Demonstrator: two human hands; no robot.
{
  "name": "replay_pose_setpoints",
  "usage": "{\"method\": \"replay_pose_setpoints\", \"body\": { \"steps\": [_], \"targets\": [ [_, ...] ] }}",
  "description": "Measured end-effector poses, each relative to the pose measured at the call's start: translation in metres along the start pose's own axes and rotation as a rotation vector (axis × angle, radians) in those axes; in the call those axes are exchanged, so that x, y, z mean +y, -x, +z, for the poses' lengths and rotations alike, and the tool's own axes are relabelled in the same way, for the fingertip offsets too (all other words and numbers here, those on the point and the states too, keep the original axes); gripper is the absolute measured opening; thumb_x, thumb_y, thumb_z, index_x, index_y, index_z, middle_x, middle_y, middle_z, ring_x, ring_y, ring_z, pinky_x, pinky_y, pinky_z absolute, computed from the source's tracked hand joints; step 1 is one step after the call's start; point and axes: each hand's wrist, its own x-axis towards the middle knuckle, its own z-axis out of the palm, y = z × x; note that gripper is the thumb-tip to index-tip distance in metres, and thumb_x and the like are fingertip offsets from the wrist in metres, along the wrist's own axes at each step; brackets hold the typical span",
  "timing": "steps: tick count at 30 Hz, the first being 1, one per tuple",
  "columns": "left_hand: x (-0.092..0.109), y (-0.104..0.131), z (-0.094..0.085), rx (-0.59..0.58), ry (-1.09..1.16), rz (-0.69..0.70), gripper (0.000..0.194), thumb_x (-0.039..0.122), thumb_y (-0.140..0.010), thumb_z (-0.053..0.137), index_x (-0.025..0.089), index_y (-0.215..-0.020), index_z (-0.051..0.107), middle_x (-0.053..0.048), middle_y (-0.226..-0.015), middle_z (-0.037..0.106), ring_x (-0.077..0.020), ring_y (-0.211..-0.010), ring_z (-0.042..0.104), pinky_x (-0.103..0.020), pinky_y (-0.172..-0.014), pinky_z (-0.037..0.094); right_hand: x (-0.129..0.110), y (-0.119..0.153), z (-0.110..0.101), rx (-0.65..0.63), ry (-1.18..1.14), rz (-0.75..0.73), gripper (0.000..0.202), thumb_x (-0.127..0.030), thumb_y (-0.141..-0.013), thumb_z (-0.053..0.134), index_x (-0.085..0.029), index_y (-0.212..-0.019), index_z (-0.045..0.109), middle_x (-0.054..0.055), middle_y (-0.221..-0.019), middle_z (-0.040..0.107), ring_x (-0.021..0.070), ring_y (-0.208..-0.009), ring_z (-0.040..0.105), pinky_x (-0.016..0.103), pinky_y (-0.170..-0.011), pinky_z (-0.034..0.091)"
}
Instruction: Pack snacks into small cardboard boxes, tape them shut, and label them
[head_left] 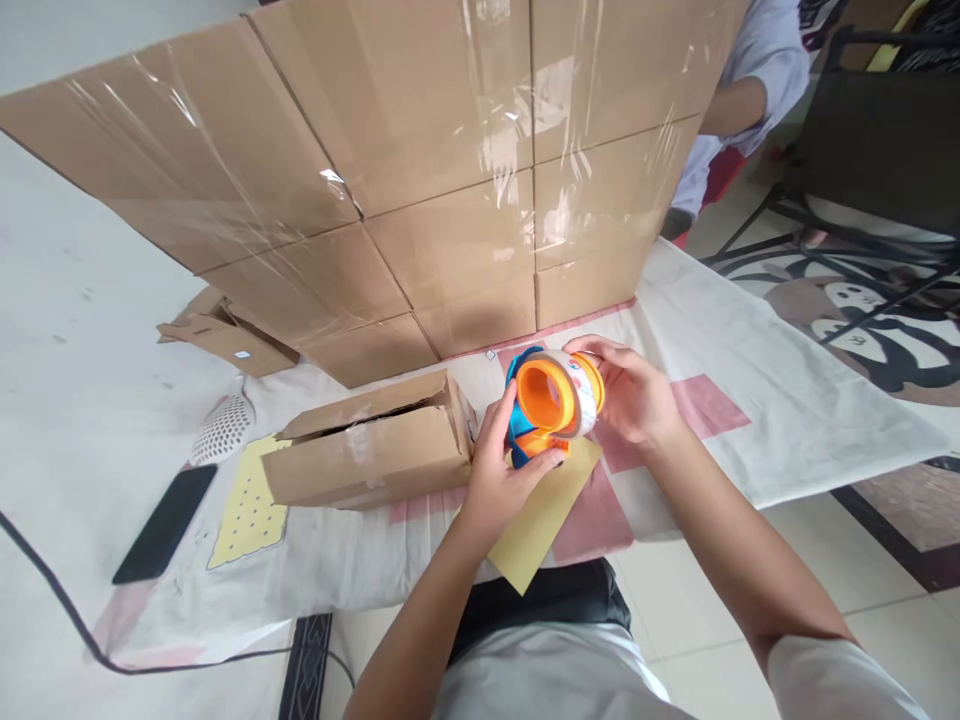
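Observation:
A blue and orange tape dispenser [545,393] with a roll of tape [583,398] around its orange hub is held above the table in front of me. My left hand [501,462] grips its blue and orange body from the left, thumb along the lower part. On the other side, my right hand [628,390] has its fingers curled at the tape roll and the orange rim; part of the grip is hidden. Beneath the dispenser lies a yellow sheet of paper [541,515] on the cloth.
A cardboard partition [450,170] stands across the table [720,350]. Left of my hands lies a closed cardboard box [375,455], with a smaller box [232,340] behind. A yellow dotted card [251,505], a phone [165,525] and a cable [67,605] are farther left. Another person's arm [739,108] shows behind the partition.

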Motion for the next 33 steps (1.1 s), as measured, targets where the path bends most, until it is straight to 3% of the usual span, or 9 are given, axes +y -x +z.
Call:
{"method": "replay_pose_setpoints", "body": {
  "steps": [5,8,11,15,18,22,27,30,33],
  "targets": [
    [-0.003,-0.005,0.002,0.059,-0.271,0.111,0.085,0.03,-0.087,0.079,0.041,-0.16,0.035,-0.008,-0.151,0.051,-0.0287,-0.143,0.049,-0.044,-0.116,0.047,0.004,0.002,-0.003,0.068,-0.118,0.104,0.018,-0.024,-0.072,0.083,-0.021,-0.087,0.072,-0.002,-0.072,0.071,0.0104,-0.056,0.063,0.02,-0.05,0.052],
    [-0.001,-0.003,0.005,0.105,-0.332,0.078,0.088,0.03,-0.088,0.077,0.042,-0.161,0.03,-0.008,-0.161,0.041,-0.029,-0.151,0.04,-0.045,-0.12,0.043,0.003,0.002,-0.008,0.193,-0.15,0.054,0.028,-0.018,-0.069,0.078,-0.022,-0.096,0.07,-0.002,-0.07,0.07,0.011,-0.053,0.061,0.02,-0.046,0.053],
    [-0.001,0.003,0.009,0.171,-0.34,0.024,0.089,0.029,-0.085,0.079,0.04,-0.16,0.033,-0.008,-0.166,0.034,-0.0298,-0.155,0.034,-0.044,-0.121,0.042,-0.003,-0.001,-0.016,0.288,-0.242,0.001,0.027,-0.014,-0.068,0.072,-0.022,-0.093,0.064,-0.005,-0.064,0.061,0.0088,-0.047,0.054,0.018,-0.041,0.049],
    [-0.005,0.008,0.018,0.311,-0.246,-0.023,0.07,0.03,-0.085,0.078,0.032,-0.147,0.046,-0.01,-0.148,0.053,-0.0255,-0.134,0.056,-0.04,-0.109,0.049,-0.01,-0.003,-0.02,0.271,-0.432,-0.058,0.023,-0.007,-0.071,0.067,-0.022,-0.078,0.052,-0.007,-0.062,0.049,0.0054,-0.049,0.05,0.012,-0.042,0.047],
    [-0.008,0.008,0.024,0.377,-0.178,-0.034,0.047,0.03,-0.087,0.077,0.027,-0.128,0.055,-0.007,-0.122,0.067,-0.0204,-0.109,0.067,-0.037,-0.096,0.052,-0.007,-0.004,-0.02,0.281,-0.517,-0.03,0.024,-0.003,-0.075,0.062,-0.023,-0.078,0.05,-0.007,-0.062,0.052,0.0054,-0.05,0.052,0.011,-0.044,0.05],
    [-0.01,0.005,0.027,0.402,-0.125,0.031,0.033,0.028,-0.09,0.074,0.025,-0.117,0.057,-0.005,-0.108,0.071,-0.0172,-0.097,0.069,-0.033,-0.089,0.053,-0.001,-0.006,-0.023,0.34,-0.528,0.004,0.022,-0.004,-0.079,0.06,-0.024,-0.081,0.051,-0.005,-0.066,0.061,0.0074,-0.056,0.062,0.014,-0.052,0.058],
    [-0.015,0.002,0.03,0.434,-0.071,0.13,0.02,0.028,-0.093,0.072,0.023,-0.106,0.058,-0.004,-0.102,0.07,-0.0161,-0.092,0.072,-0.031,-0.083,0.059,0.005,-0.006,-0.021,0.325,-0.492,-0.028,0.014,-0.01,-0.085,0.062,-0.023,-0.084,0.057,-0.004,-0.073,0.068,0.0074,-0.065,0.069,0.013,-0.063,0.061],
    [-0.018,0.002,0.03,0.468,-0.078,0.18,0.018,0.029,-0.092,0.072,0.023,-0.103,0.059,-0.004,-0.105,0.068,-0.0157,-0.094,0.072,-0.029,-0.082,0.06,0.009,-0.004,-0.013,0.338,-0.458,-0.03,0.006,-0.02,-0.093,0.059,-0.023,-0.091,0.064,-0.001,-0.089,0.076,0.0113,-0.082,0.074,0.021,-0.075,0.065],
    [-0.02,0.002,0.028,0.479,-0.12,0.218,0.015,0.029,-0.093,0.072,0.023,-0.105,0.065,-0.004,-0.103,0.068,-0.0147,-0.093,0.07,-0.027,-0.081,0.06,0.013,-0.002,-0.005,0.295,-0.429,0.014,0.018,-0.033,-0.099,0.055,-0.021,-0.097,0.069,0.001,-0.1,0.078,0.0153,-0.095,0.075,0.026,-0.083,0.065]
  ]
}}
